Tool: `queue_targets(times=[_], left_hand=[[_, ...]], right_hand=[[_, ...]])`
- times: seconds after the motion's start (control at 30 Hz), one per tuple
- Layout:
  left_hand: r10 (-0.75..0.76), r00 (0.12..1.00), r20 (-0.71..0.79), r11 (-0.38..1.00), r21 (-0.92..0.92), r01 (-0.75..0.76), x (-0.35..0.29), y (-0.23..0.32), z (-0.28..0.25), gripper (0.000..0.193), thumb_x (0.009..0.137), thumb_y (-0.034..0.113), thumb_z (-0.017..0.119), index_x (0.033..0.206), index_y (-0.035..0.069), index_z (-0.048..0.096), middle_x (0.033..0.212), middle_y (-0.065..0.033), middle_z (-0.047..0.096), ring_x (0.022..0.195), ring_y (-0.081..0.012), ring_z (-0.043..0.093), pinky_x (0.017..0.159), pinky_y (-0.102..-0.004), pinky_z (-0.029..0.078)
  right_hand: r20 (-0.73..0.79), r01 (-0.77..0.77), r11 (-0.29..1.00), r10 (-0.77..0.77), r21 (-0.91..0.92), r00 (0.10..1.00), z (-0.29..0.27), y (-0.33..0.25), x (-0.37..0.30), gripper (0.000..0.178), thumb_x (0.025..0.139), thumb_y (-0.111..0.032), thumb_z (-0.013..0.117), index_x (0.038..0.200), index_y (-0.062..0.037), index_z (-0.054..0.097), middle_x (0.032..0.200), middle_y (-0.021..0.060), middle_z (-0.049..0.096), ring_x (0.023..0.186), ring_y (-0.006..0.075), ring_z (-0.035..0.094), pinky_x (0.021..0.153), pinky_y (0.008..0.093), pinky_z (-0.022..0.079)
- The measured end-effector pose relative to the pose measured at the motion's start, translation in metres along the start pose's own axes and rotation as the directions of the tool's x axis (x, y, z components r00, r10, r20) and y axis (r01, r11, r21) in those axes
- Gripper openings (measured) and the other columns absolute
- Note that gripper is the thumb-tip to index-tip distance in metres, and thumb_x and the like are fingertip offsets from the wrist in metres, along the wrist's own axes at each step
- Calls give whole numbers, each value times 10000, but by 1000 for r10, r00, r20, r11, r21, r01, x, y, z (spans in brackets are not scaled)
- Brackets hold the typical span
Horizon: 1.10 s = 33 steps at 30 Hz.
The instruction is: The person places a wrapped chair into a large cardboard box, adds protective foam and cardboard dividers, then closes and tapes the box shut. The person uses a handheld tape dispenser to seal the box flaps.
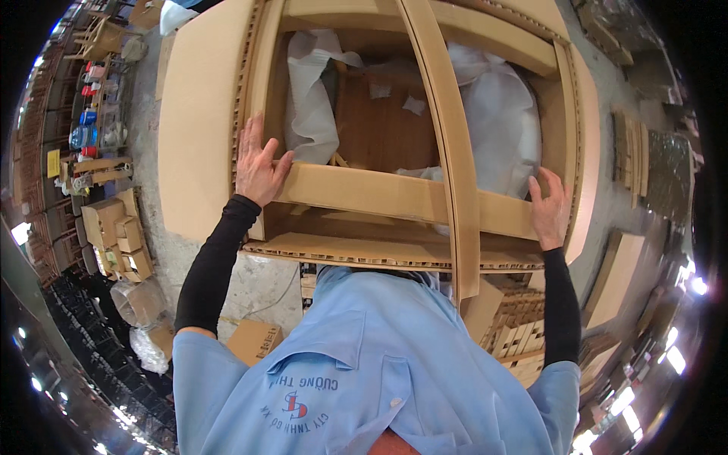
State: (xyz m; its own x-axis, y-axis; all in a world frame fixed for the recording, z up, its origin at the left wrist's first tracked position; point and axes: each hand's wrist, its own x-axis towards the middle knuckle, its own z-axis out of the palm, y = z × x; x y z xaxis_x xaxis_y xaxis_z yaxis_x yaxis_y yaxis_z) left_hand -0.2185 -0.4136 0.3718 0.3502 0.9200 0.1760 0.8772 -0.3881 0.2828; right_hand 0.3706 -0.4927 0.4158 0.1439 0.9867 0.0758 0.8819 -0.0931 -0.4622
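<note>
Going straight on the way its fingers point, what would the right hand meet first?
Probably the white foam sheet, ahead and to the left of the right hand; depth is unclear, so the hand might pass above it.

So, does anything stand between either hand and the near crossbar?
Nothing visible does: the left hand and right hand are at opposite ends of the crossbar. A long strip crosses over it between them.

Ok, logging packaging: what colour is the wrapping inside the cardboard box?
Crumpled white wrapping, clearest in head view.
</note>
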Motion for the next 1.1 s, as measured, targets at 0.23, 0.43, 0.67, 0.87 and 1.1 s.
queue_targets(times=[0.23, 0.43, 0.67, 0.87, 1.1], left_hand=[[-104, 994, -19, 993, -56, 103, -28, 28, -4, 403, 940, 349, 711, 1004, -31, 593, 1615, -305, 284, 1476, -509, 283, 1219, -578, 244], [-236, 965, -114, 925, -330, 188, -68, 63, -37, 392, 966, 207, 703, 1200, -82, 582, 1629, -262, 309, 1472, -454, 349, 1194, -502, 330], [-500, 800, -332, 748, -630, 207, -101, 105, -51, 545, 1049, 242, 618, 1514, 22, 438, 1629, -165, 357, 1496, -350, 354, 1209, -504, 315], [-268, 835, -480, 958, -225, 177, -87, 114, -65, 493, 1027, 299, 646, 1389, -3, 503, 1616, -202, 372, 1483, -410, 358, 1201, -542, 304], [-159, 978, -138, 974, 141, 178, -81, 105, -50, 504, 994, 508, 597, 923, 10, 626, 1528, -143, 497, 1429, -371, 425, 1208, -596, 249]], right_hand=[[243, 139, 987, -154, 76, 958, 58, -173, 19, 930, 830, -424, 791, 1535, 10, 368, 1556, 318, 348, 1469, 434, 345, 1179, 495, 350], [317, 101, 919, -233, 381, 919, 51, -171, 31, 748, 787, -217, 713, 1450, 38, 480, 1543, 302, 351, 1444, 436, 374, 1185, 491, 345], [499, 82, 760, -500, 645, 708, 12, -184, -10, 681, 786, -134, 759, 1427, -26, 557, 1541, 301, 358, 1435, 428, 385, 1196, 470, 340], [579, 443, 752, -659, 489, 480, 10, -159, -7, 653, 779, -180, 829, 1396, -103, 628, 1538, 297, 374, 1378, 425, 424, 1169, 480, 370], [609, 436, 737, -675, 518, 418, 26, -138, 5, 500, 779, -352, 853, 1201, -100, 761, 1478, 269, 467, 1307, 401, 471, 1125, 484, 399]])
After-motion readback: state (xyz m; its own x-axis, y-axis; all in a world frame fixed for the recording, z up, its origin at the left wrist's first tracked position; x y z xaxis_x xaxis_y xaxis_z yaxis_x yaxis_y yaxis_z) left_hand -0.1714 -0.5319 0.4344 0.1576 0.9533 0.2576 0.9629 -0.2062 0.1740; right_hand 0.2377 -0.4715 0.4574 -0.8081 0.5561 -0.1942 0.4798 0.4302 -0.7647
